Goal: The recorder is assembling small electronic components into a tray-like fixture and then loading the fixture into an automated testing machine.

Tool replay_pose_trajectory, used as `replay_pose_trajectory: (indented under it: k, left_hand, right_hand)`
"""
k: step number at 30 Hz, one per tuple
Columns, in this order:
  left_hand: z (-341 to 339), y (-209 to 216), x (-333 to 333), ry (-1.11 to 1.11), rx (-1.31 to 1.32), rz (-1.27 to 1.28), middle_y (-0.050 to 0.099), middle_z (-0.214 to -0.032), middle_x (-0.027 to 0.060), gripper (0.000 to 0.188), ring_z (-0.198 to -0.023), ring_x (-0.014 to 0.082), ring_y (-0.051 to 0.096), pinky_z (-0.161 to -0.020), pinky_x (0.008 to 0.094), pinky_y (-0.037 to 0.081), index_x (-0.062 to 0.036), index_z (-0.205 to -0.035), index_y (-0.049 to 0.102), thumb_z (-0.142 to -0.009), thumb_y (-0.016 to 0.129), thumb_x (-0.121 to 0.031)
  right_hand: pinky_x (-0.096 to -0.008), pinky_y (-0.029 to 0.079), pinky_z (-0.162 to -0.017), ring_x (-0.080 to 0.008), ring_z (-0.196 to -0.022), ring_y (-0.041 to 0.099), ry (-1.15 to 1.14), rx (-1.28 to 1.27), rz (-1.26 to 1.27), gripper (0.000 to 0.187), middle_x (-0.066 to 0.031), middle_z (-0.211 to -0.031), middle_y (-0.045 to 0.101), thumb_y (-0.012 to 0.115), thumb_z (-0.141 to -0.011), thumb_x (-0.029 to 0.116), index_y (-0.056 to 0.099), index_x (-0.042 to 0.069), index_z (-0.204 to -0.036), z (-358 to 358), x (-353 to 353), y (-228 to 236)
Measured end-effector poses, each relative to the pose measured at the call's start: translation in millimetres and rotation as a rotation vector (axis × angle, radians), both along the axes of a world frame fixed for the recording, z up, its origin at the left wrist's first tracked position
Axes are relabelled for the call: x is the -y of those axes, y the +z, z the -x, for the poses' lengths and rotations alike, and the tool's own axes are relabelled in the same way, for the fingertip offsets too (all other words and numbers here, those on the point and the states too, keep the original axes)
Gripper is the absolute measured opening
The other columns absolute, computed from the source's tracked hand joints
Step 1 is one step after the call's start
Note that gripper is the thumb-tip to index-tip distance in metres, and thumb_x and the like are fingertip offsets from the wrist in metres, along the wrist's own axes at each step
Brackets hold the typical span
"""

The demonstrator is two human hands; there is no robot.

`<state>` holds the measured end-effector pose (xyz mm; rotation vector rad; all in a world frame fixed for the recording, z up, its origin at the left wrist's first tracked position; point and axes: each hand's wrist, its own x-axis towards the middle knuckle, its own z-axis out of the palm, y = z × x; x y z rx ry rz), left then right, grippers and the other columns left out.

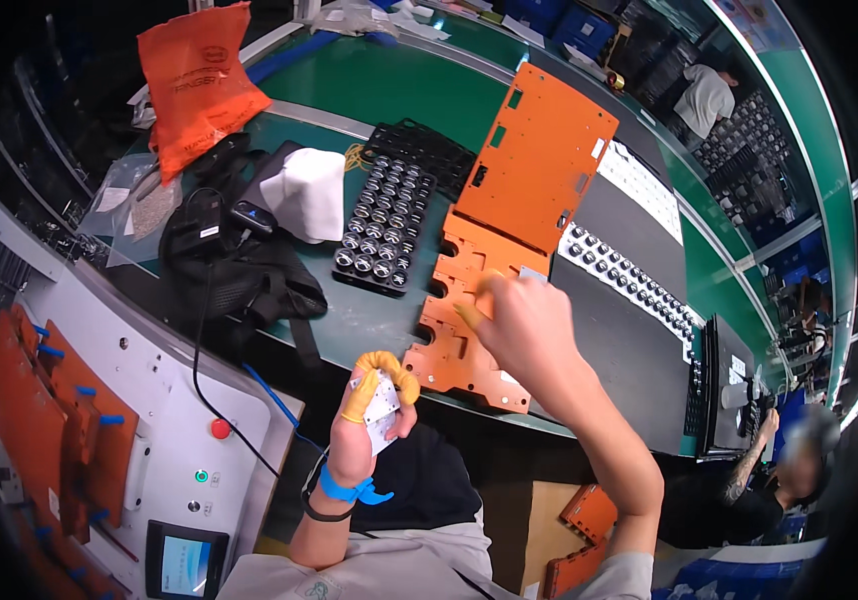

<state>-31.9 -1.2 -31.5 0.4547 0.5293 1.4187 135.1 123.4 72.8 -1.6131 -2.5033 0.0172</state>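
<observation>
My left hand (357, 437), with yellow finger cots and a blue wrist strap, is closed around small white perforated plates (382, 402). These are held in front of my body, left of an orange fixture (469, 378). The fixture has cut-out pockets, and its hinged orange lid (539, 150) stands raised at the far side. Over the fixture's base is my right hand (524, 318), its cot-covered fingers curled in. Whatever is between those fingertips is hidden. A pale flat piece (532, 273) shows just beyond its knuckles; I cannot tell whether the hand touches it.
Left of the fixture stands a black tray of round shiny parts (381, 225). Farther left are a black bag (234, 285), a white cloth-like bundle (309, 195) and an orange plastic bag (199, 95). White strips of round parts (629, 270) lie right. A co-worker (749, 490) is at lower right.
</observation>
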Motion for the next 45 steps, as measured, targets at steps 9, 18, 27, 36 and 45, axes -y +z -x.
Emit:
replay_pose_trajectory:
  k: [9, 18, 27, 36, 45]
  left_hand:
    - [28, 0, 13, -0.02, 0.081, -0.018, 0.047, -0.09, 0.0047, 0.031, -0.062, 0.0099, 0.04, -0.054, 0.0218, 0.033, -0.0131, -0.114, 0.044, -0.099, 0.04, -0.04]
    - [26, 6, 16, -0.072, -0.122, -0.083, 0.062, -0.103, 0.0125, 0.037, -0.059, 0.0071, 0.043, -0.054, 0.0196, 0.034, -0.01, -0.123, 0.045, -0.107, 0.038, -0.043]
    - [13, 8, 5, -0.03, 0.006, -0.113, 0.064, -0.125, 0.0268, 0.058, -0.051, 0.0064, 0.037, -0.05, 0.0204, 0.032, -0.0037, -0.141, 0.047, -0.105, 0.033, -0.047]
    - [-13, 16, 12, -0.032, -0.084, -0.087, 0.064, -0.126, 0.0081, 0.067, -0.058, 0.0032, 0.038, -0.055, 0.0179, 0.033, -0.0028, -0.151, 0.037, -0.105, 0.033, -0.051]
    - [-37, 7, 15, -0.054, -0.14, -0.162, 0.059, -0.136, 0.0094, 0.062, -0.062, 0.0022, 0.037, -0.057, 0.0174, 0.031, -0.0037, -0.141, 0.045, -0.106, 0.032, -0.053]
  right_hand:
    - [-0.0412, 0.054, -0.069, -0.0303, -0.074, 0.07, 0.076, -0.151, 0.057, 0.027, -0.0132, -0.077, 0.072, 0.081, -0.077, 0.028, 0.077, 0.003, -0.09, 61, -44, -40]
    - [-0.0435, 0.055, -0.068, -0.033, -0.071, 0.07, 0.029, -0.108, 0.092, 0.025, -0.0166, -0.074, 0.072, 0.079, -0.075, 0.026, 0.077, 0.003, -0.084, 73, -47, -50]
    - [-0.0306, 0.048, -0.059, -0.0166, -0.063, 0.058, 0.024, -0.661, 0.101, 0.028, -0.006, -0.077, 0.062, 0.078, -0.081, 0.017, 0.066, 0.0, -0.099, 44, 9, -29]
    - [-0.0236, 0.036, -0.05, -0.0047, -0.057, 0.045, 0.255, -0.919, 0.517, 0.031, -0.0037, -0.074, 0.061, 0.07, -0.089, 0.0, 0.066, -0.006, -0.12, -8, 95, -17]
    - [-0.0218, 0.038, -0.052, -0.0026, -0.058, 0.048, 0.215, -0.994, 0.551, 0.03, -0.0026, -0.074, 0.065, 0.065, -0.094, 0.002, 0.066, -0.006, -0.122, -32, 98, -37]
